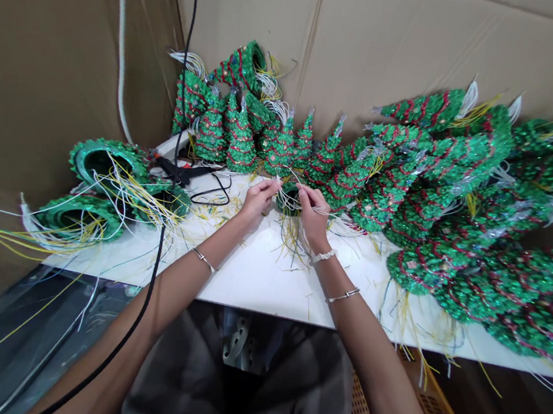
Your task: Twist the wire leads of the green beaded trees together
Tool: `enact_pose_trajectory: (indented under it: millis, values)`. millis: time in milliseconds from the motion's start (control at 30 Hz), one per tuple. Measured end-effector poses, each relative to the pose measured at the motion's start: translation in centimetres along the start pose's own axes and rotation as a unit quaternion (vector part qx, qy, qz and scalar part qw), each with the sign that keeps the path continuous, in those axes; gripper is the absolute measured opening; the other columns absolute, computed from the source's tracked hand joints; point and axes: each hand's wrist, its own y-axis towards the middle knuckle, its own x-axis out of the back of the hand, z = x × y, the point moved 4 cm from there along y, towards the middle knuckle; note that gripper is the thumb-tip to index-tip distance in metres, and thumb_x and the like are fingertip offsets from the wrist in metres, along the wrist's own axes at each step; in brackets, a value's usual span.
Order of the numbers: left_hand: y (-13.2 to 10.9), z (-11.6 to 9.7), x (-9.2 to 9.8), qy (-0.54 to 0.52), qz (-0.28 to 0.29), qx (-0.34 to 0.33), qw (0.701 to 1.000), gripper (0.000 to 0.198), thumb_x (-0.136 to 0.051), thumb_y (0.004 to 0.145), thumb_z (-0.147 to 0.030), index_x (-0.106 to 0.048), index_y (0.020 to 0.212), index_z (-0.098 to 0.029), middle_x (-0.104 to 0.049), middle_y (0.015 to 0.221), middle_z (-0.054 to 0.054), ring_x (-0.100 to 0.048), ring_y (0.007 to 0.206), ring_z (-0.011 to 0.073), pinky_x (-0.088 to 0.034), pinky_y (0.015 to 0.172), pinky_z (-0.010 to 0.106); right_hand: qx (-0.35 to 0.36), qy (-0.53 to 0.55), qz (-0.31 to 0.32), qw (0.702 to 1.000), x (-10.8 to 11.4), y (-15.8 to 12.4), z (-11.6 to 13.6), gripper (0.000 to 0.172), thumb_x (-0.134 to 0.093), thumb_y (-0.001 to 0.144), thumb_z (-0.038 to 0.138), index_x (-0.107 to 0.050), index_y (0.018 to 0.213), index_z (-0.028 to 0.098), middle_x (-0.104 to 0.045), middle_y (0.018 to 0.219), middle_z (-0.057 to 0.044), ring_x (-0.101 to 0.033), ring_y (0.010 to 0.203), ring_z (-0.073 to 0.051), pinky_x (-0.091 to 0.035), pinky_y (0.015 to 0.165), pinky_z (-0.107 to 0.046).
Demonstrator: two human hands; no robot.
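Note:
In the head view both hands work over a small green tinsel Christmas tree (287, 201) whose hollow base faces me. My left hand (261, 198) pinches white wires (282, 195) that come out of that base. On the other side my right hand (313, 213) has its thumb and fingers closed on white wires of the same bunch, which run past its fingers to the right. Yellow wire ends hang below the base toward the table. The exact wire tips between the fingers are too small to make out.
Many decorated Christmas trees (437, 213) are piled on the right; others stand upright along the cardboard wall (368, 37). At left, hollow tree bases (80, 223) trail long wires. Wire scraps litter the white table (257, 278). A black cable (158, 253) hangs across my left arm.

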Motion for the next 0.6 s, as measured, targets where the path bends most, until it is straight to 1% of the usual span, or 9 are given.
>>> enact_pose_trajectory:
  millis: [67, 167, 233, 333, 433, 500, 600]
  values:
    - [-0.1, 0.0, -0.1, 0.001, -0.005, 0.0, 1.0, 0.031, -0.084, 0.072, -0.042, -0.072, 0.089, -0.019, -0.065, 0.073, -0.002, -0.03, 0.042, 0.0019, -0.02, 0.038, 0.023, -0.003, 0.005, 0.017, 1.0, -0.2, 0.0, -0.1, 0.031, -0.061, 0.093, 0.046, -0.078, 0.109, 0.025, -0.074, 0.109, -0.006, -0.065, 0.103, -0.021, -0.051, 0.098, -0.038]
    - [-0.2, 0.0, -0.4, -0.006, -0.007, -0.006, 1.0, 0.034, -0.086, 0.07, -0.042, -0.071, 0.088, -0.018, -0.065, 0.072, -0.003, -0.038, 0.044, 0.0023, -0.029, 0.042, 0.022, 0.005, 0.009, 0.045, 0.999, -0.8, -0.2, -0.3, 0.031, -0.061, 0.093, 0.044, -0.078, 0.111, 0.026, -0.075, 0.115, -0.005, -0.066, 0.108, -0.021, -0.049, 0.103, -0.038]
    - [-0.2, 0.1, -0.5, -0.007, -0.007, -0.013, 1.0, 0.035, -0.087, 0.068, -0.042, -0.071, 0.087, -0.018, -0.064, 0.07, -0.003, -0.041, 0.046, 0.003, -0.032, 0.044, 0.022, 0.012, -0.006, 0.062, 0.998, -1.1, -0.3, -0.4, 0.03, -0.059, 0.094, 0.042, -0.077, 0.113, 0.027, -0.075, 0.115, -0.005, -0.067, 0.108, -0.021, -0.049, 0.103, -0.038]
    - [-0.2, 0.1, -0.4, 0.007, -0.009, -0.032, 0.999, 0.033, -0.086, 0.069, -0.042, -0.072, 0.087, -0.018, -0.061, 0.066, -0.004, -0.037, 0.045, 0.0037, -0.028, 0.042, 0.022, 0.031, -0.03, 0.088, 0.995, -1.5, -0.6, -0.4, 0.031, -0.057, 0.095, 0.038, -0.076, 0.117, 0.027, -0.076, 0.115, -0.004, -0.068, 0.105, -0.021, -0.051, 0.1, -0.037]
    - [-0.2, 0.2, -0.3, 0.018, -0.006, -0.052, 0.998, 0.034, -0.086, 0.069, -0.043, -0.072, 0.087, -0.018, -0.059, 0.064, -0.004, -0.034, 0.044, 0.0038, -0.024, 0.041, 0.023, 0.045, -0.044, 0.1, 0.993, -1.6, -0.7, -0.4, 0.033, -0.055, 0.096, 0.036, -0.075, 0.12, 0.027, -0.076, 0.114, -0.005, -0.069, 0.101, -0.021, -0.051, 0.097, -0.035]
    - [-0.1, 0.2, -0.3, 0.021, -0.006, -0.06, 0.998, 0.035, -0.086, 0.069, -0.046, -0.072, 0.086, -0.018, -0.058, 0.063, -0.004, -0.034, 0.045, 0.004, -0.025, 0.041, 0.022, 0.043, -0.054, 0.105, 0.992, -1.6, -0.7, -0.5, 0.034, -0.055, 0.096, 0.038, -0.075, 0.121, 0.026, -0.076, 0.111, -0.005, -0.068, 0.098, -0.021, -0.051, 0.095, -0.035]
    - [-0.2, 0.2, -0.3, 0.032, -0.019, -0.073, 0.997, 0.037, -0.086, 0.067, -0.048, -0.071, 0.084, -0.018, -0.06, 0.065, -0.003, -0.038, 0.048, 0.0048, -0.029, 0.043, 0.021, 0.044, -0.077, 0.122, 0.989, -1.7, -0.7, -0.4, 0.035, -0.055, 0.096, 0.039, -0.074, 0.123, 0.027, -0.076, 0.106, -0.005, -0.066, 0.09, -0.021, -0.052, 0.091, -0.035]
